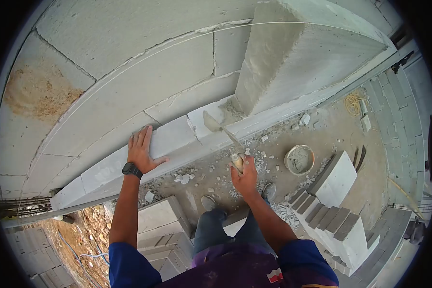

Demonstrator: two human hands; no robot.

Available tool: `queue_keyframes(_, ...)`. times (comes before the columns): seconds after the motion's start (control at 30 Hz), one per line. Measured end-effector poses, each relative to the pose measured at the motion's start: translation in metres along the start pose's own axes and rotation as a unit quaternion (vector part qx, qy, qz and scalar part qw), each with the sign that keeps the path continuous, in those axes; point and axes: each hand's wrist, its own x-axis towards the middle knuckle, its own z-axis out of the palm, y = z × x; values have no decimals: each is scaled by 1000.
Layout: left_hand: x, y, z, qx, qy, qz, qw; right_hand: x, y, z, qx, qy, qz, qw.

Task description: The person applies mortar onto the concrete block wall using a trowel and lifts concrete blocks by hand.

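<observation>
My left hand (142,151) lies with spread fingers against a white block (170,134) in the low wall course, a dark watch on its wrist. In my right hand (245,176) is the handle of a trowel (211,122), its blade reaching up to the top of the course. Beside the blade, grey mortar (232,109) lies on the course at the foot of a large upright block (312,62). A thin pale string (144,56) curves across the wall of large blocks (173,72) behind.
A bucket of mortar (300,160) stands on the floor to the right. Stacked blocks (333,216) are at lower right, with more blocks (163,218) left of my legs. Rubble (182,178) litters the floor, and a coiled yellow cord (353,104) lies farther off.
</observation>
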Motion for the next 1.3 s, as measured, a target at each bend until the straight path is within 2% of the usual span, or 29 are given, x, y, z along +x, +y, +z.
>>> queue_keyframes(0.1,-15,-21,5,-26,13,-31,999,6,7,69,-107,-12,111,988)
queue_keyframes(0.2,-15,-19,5,-44,20,-40,998,-50,47,124,-89,-35,189,977)
queue_keyframes(0.23,-16,-21,5,-47,21,-43,998,-68,42,120,-102,-50,217,970)
queue_keyframes(0.3,-17,-24,3,-59,27,-37,997,-125,55,100,-127,-51,203,970)
queue_keyframes(0.37,-16,-26,3,-74,40,-28,996,-144,11,40,-142,-184,324,917)
queue_keyframes(0.47,-18,-26,3,-66,35,-46,996,-139,-39,-17,-44,-145,233,961)
queue_keyframes(0.57,-19,-26,2,-78,40,-47,995,-49,-112,-61,-108,-241,156,952)
queue_keyframes(0.67,-20,-28,4,-82,55,-34,995,2,-123,-67,-139,-210,119,960)
queue_keyframes(0.77,-21,-27,1,-80,47,-48,995,30,-137,-69,-161,-272,167,934)
queue_keyframes(0.87,-20,-29,2,-87,42,-47,994,40,-138,-66,-218,-240,92,941)
queue_keyframes(0.97,-21,-30,3,-86,57,-42,994,56,-162,-56,-214,-264,96,936)
queue_keyframes(1.07,-20,-29,-1,-93,48,-50,993,59,-164,-29,-190,-345,158,906)
queue_keyframes(1.2,-19,-31,1,-89,71,-36,993,54,-185,-45,-147,-309,94,935)
queue_keyframes(1.3,-16,-28,-1,-89,65,-33,993,51,-188,-37,-154,-364,177,901)
